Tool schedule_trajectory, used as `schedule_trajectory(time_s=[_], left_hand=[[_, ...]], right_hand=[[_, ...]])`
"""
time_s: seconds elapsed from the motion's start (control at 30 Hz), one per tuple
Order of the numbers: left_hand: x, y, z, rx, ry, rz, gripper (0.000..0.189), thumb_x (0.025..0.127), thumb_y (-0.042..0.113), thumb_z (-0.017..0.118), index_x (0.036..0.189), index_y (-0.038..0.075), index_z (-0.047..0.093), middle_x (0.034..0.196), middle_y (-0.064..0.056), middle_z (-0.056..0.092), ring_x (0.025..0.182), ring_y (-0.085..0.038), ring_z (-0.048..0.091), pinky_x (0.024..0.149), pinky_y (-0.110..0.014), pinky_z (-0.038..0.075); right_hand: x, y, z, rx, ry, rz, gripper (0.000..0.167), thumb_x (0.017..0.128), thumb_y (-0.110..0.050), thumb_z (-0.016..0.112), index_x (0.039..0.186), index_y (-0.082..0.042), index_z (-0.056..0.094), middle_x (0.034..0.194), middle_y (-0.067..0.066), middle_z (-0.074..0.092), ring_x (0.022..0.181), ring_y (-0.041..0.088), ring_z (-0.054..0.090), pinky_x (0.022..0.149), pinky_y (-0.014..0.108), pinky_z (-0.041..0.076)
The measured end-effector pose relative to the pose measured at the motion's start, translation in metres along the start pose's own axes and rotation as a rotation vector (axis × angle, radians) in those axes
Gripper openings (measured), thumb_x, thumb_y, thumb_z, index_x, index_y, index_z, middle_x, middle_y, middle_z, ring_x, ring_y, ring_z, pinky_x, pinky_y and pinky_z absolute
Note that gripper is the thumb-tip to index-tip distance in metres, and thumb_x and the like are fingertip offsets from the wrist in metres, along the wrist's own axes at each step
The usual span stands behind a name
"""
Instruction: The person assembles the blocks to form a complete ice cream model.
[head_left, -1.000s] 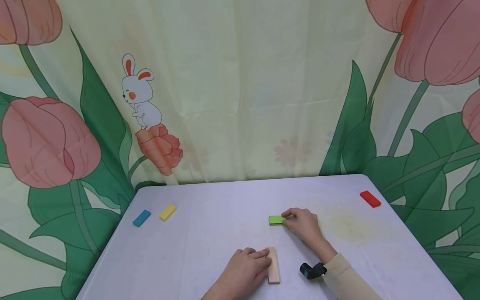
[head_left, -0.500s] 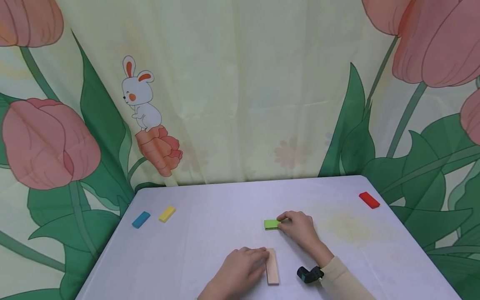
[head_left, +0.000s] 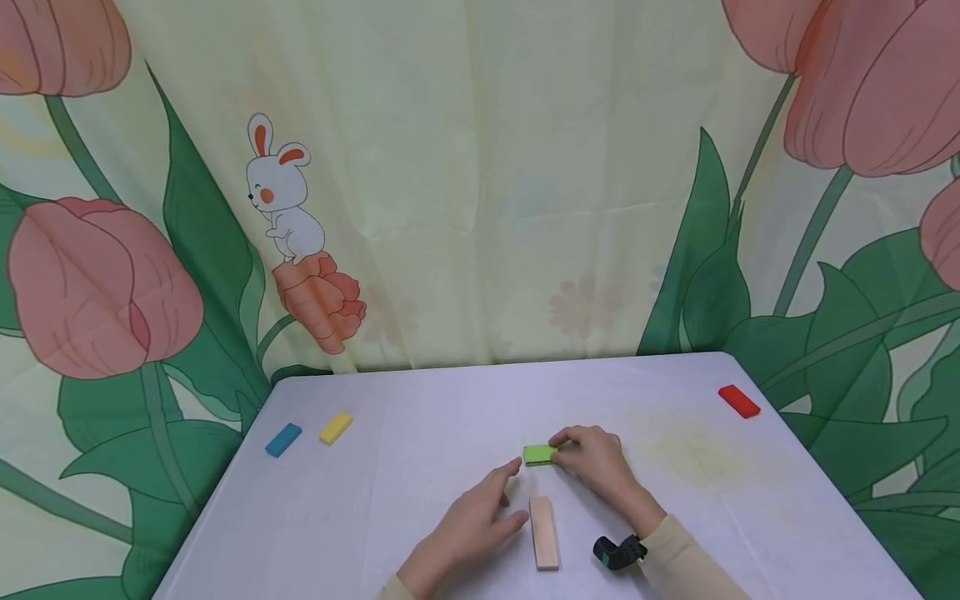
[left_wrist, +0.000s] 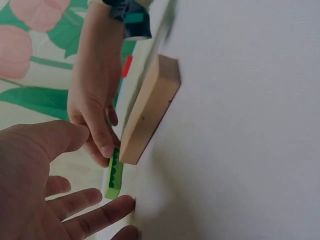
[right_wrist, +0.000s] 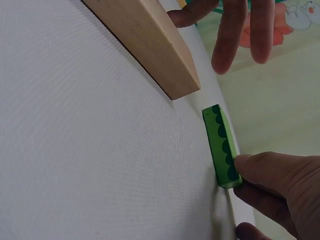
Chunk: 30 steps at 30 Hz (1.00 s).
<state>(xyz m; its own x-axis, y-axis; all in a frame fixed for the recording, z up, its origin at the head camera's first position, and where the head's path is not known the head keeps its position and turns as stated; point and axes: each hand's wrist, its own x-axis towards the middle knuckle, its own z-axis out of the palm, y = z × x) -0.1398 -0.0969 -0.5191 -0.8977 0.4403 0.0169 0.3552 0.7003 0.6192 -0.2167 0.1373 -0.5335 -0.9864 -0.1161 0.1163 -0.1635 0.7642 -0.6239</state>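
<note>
A light green block (head_left: 537, 455) with a dark green scalloped band along its side (right_wrist: 223, 142) lies crosswise on the table. My right hand (head_left: 596, 467) pinches its right end between thumb and fingers. Just left of that block, my left hand (head_left: 474, 521) reaches with fingers spread and holds nothing; in the left wrist view its fingers (left_wrist: 90, 215) are apart from the green block (left_wrist: 114, 177). Closer to me, a plain wooden block (head_left: 544, 533) lies lengthwise, beside the left thumb but not gripped.
On the white-covered table (head_left: 420, 467), a blue block (head_left: 283, 440) and a yellow block (head_left: 335, 428) lie at the far left. A red block (head_left: 739, 401) is near the back right corner. A printed curtain (head_left: 480, 208) hangs behind.
My left hand has let go of the wooden block and moved forward, its fingers spreading toward the green block. My right hand has drawn the green block slightly left and nearer.
</note>
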Motion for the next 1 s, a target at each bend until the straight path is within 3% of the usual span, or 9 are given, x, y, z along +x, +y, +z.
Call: schedule_trajectory(time_s=[0.13, 0.23, 0.5, 0.77, 1.0], left_hand=[[0.008, -0.002, -0.006, -0.164, -0.063, -0.070, 0.082, 0.098, 0.040, 0.069, 0.163, 0.013, 0.027, 0.156, -0.006, 0.051, 0.090, -0.006, 0.059, 0.069, -0.024, 0.049], [0.013, -0.004, -0.009, -0.231, -0.089, -0.112, 0.083, 0.098, 0.039, 0.069, 0.163, 0.012, 0.024, 0.159, -0.006, 0.047, 0.088, -0.005, 0.058, 0.069, -0.025, 0.049], [0.023, -0.014, -0.007, -0.343, -0.077, -0.140, 0.088, 0.099, 0.034, 0.068, 0.165, 0.010, 0.014, 0.164, -0.009, 0.040, 0.080, -0.008, 0.059, 0.064, -0.025, 0.050], [0.032, -0.019, -0.006, -0.364, -0.081, -0.165, 0.087, 0.101, 0.035, 0.065, 0.166, 0.011, 0.013, 0.164, -0.006, 0.040, 0.075, -0.008, 0.061, 0.062, -0.024, 0.049], [0.032, -0.020, -0.005, -0.354, -0.086, -0.164, 0.083, 0.101, 0.035, 0.065, 0.165, 0.011, 0.018, 0.162, -0.005, 0.044, 0.074, -0.009, 0.060, 0.061, -0.025, 0.048]], right_hand=[[-0.002, -0.003, 0.000, 0.012, -0.019, 0.016, 0.016, 0.086, -0.022, 0.082, 0.102, -0.023, 0.080, 0.106, -0.003, 0.078, 0.119, 0.031, 0.066, 0.107, 0.063, 0.035], [-0.003, -0.005, 0.001, 0.018, -0.016, 0.011, 0.015, 0.086, -0.021, 0.082, 0.102, -0.022, 0.080, 0.105, -0.002, 0.078, 0.119, 0.032, 0.066, 0.107, 0.064, 0.035], [-0.003, -0.006, 0.005, 0.018, -0.026, 0.004, 0.016, 0.086, -0.020, 0.083, 0.100, -0.024, 0.080, 0.105, -0.005, 0.078, 0.119, 0.030, 0.066, 0.108, 0.064, 0.036], [-0.004, -0.010, 0.007, 0.030, -0.040, -0.003, 0.014, 0.085, -0.019, 0.083, 0.098, -0.024, 0.080, 0.102, -0.007, 0.077, 0.117, 0.028, 0.067, 0.104, 0.060, 0.043], [-0.005, -0.009, 0.008, 0.023, -0.051, -0.004, 0.014, 0.086, -0.018, 0.083, 0.098, -0.025, 0.080, 0.102, -0.008, 0.077, 0.117, 0.027, 0.068, 0.106, 0.061, 0.041]])
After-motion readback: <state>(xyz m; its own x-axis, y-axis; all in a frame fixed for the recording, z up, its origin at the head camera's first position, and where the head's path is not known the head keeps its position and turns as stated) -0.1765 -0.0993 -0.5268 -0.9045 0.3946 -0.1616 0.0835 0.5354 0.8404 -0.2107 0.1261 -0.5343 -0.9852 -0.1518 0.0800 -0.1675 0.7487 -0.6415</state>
